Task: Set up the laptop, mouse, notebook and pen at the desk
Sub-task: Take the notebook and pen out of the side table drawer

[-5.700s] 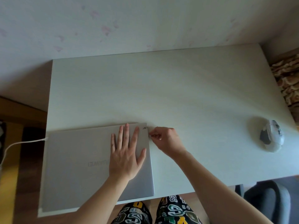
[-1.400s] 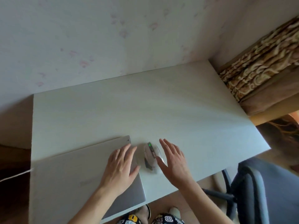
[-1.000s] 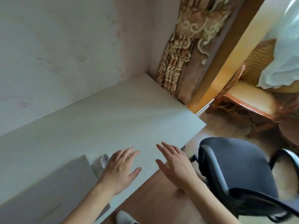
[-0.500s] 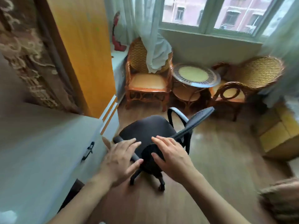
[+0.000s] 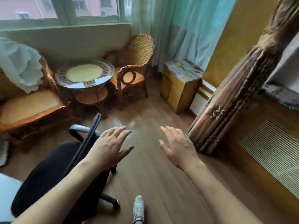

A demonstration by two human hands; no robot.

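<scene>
My left hand (image 5: pixel 110 147) and my right hand (image 5: pixel 178 146) are both held out in front of me over the wooden floor, fingers apart, holding nothing. Laptop, mouse, notebook and pen are all out of view. Only a white corner of the desk (image 5: pixel 6 188) shows at the bottom left edge. I am facing the room, away from the desk.
A black office chair (image 5: pixel 53 178) stands just left of my left arm. Beyond it are two wicker chairs (image 5: pixel 137 62), a round glass-topped table (image 5: pixel 84 75) and a small yellow cabinet (image 5: pixel 178 88). A bunched brown curtain (image 5: pixel 234 94) and a radiator cover (image 5: pixel 271 151) are on the right.
I have turned right, away from the desk, so the laptop and the mouse beside it have left the view. Both hands stayed empty and spread further apart.
</scene>
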